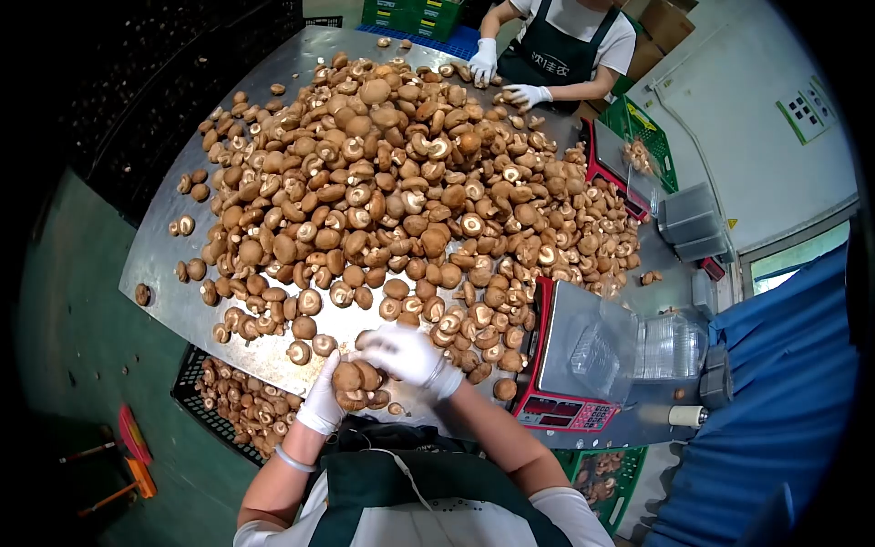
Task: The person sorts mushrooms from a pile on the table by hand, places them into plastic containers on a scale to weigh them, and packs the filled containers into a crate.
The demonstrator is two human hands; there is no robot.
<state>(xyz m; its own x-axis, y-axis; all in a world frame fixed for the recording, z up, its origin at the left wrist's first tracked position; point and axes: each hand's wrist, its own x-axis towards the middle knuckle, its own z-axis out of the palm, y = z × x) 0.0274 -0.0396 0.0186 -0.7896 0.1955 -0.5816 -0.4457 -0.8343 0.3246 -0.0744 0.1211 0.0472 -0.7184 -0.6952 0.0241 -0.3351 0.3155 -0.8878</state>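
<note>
Looks brown on the mushrooms point(375, 91), silver on the table point(155, 264), red round the near scale point(567, 412), plain blue on the curtain point(784, 365)

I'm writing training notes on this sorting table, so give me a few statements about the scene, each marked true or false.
1. The wearer's left hand holds several mushrooms. True.
2. The wearer's right hand is bare. False: it wears a white glove.
3. A co-worker stands across the table. True.
4. The black crate holds clear plastic trays. False: it holds mushrooms.
5. The curtain at the right is blue. True.
</note>
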